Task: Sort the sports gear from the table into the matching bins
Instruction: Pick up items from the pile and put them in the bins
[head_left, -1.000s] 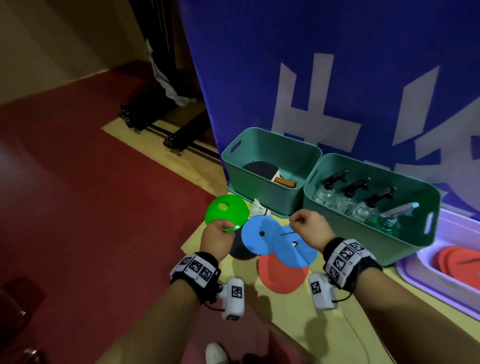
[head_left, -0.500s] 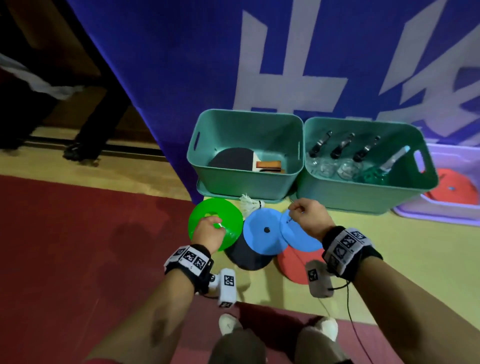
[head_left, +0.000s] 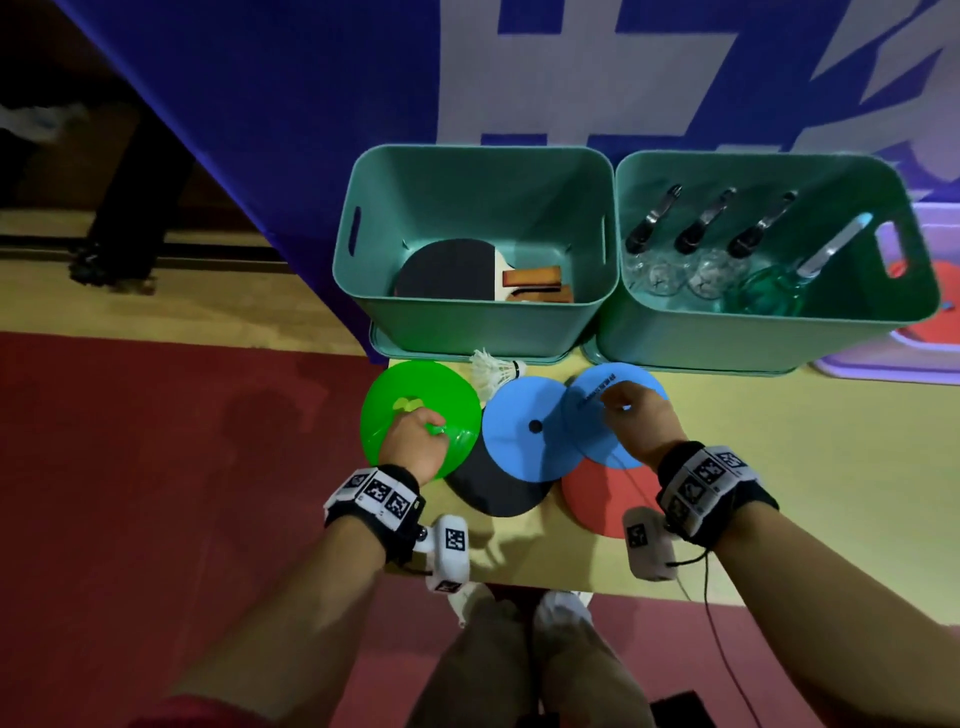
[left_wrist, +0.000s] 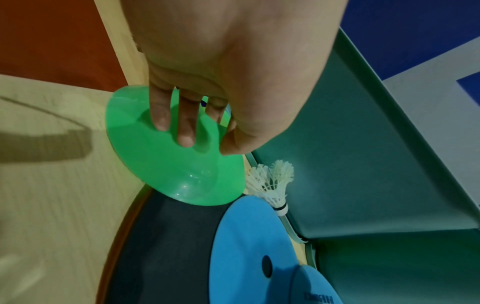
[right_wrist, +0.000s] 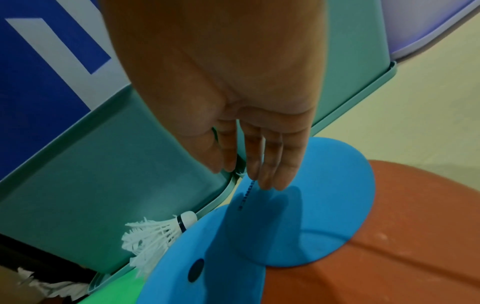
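Hands set on two discs, with the view now swung square onto the bins.
Left hand (head_left: 413, 441) grips the green disc (head_left: 410, 387); right hand (right_wrist: 249, 131), fingers loosely extended, touches the blue disc (right_wrist: 311, 205) on the table (head_left: 779, 467). Neither disc has been lifted yet.

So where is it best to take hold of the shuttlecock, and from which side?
Probably pinch the white shuttlecock at its cork tip, coming from above. It lies on its side by the green bin, and the feathers look fragile.
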